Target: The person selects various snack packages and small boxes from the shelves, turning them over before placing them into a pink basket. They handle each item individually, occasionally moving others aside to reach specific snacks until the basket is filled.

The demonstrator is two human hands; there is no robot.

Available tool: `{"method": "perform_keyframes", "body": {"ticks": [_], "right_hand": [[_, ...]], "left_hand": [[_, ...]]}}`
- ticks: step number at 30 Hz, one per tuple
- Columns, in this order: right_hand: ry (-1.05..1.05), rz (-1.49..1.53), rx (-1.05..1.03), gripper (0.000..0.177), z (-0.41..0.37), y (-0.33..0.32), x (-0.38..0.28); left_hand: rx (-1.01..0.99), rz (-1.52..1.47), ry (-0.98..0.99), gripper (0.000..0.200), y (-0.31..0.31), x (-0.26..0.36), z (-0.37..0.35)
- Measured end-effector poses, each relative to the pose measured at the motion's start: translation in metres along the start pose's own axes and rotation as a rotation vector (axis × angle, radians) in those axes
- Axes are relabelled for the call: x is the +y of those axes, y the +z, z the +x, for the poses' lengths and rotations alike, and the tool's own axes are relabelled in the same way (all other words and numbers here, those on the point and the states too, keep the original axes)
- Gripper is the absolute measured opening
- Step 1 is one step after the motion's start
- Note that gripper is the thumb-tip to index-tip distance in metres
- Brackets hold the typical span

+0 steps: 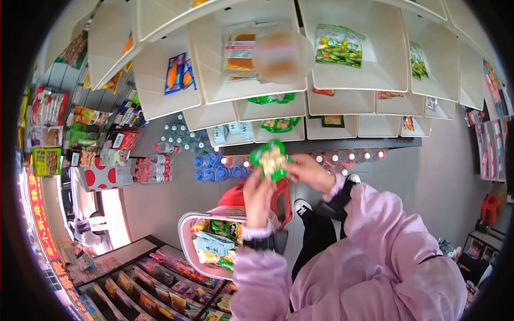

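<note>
Gray tiled floor (436,160) lies beside a slatted display wall (59,73) at left; bright light (113,214) glares between a red lettered sign (40,214) and display rack (128,255).

The packet (272,160) is showing bright green around a pale yellow middle. The sleeves (375,214) are showing lilac-pink, the basket (187,241) is pairing a whitish rim with pink inner walls, and the box (107,175) is displaying large red dots on white.

Packets (214,245) in the basket (187,241), left of the shoes (303,208)
</note>
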State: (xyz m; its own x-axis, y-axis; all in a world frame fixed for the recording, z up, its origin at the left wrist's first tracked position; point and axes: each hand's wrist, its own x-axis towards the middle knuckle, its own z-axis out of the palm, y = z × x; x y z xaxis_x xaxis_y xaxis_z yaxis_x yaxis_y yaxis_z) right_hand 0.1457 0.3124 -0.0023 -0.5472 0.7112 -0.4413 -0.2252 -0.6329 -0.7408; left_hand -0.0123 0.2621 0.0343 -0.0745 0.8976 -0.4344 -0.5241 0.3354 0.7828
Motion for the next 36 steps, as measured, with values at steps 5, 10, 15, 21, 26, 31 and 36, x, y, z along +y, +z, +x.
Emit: {"method": "perform_keyframes", "body": {"ticks": [5,10,15,21,26,31,36], "right_hand": [[-0.053,0.778,0.036,0.006,0.078,-0.048,-0.040],[-0.137,0.889,0.046,0.018,0.114,-0.076,-0.047],[-0.255,0.583,0.098,0.038,0.087,-0.072,-0.042],[0.054,0.291,-0.129,0.037,0.016,-0.044,0.012],[0.283,-0.160,-0.355,0.022,-0.028,0.018,0.060],[0.020,-0.642,-0.478,0.026,-0.041,0.096,0.090],[-0.242,-1.107,-0.539,0.041,-0.027,0.151,0.116]], "left_hand": [[-0.111,0.049,-0.024,0.037,0.025,0.007,0.143],[-0.098,0.357,0.062,0.038,0.036,-0.015,0.233],[-0.035,0.704,0.336,0.055,0.054,-0.029,0.223],[0.133,0.622,0.489,0.034,0.016,-0.031,0.056],[0.295,0.563,0.258,0.029,-0.048,-0.027,-0.084],[0.635,0.540,0.160,0.024,-0.132,-0.045,-0.164],[0.744,1.292,0.233,0.038,-0.153,-0.058,-0.185]]}}
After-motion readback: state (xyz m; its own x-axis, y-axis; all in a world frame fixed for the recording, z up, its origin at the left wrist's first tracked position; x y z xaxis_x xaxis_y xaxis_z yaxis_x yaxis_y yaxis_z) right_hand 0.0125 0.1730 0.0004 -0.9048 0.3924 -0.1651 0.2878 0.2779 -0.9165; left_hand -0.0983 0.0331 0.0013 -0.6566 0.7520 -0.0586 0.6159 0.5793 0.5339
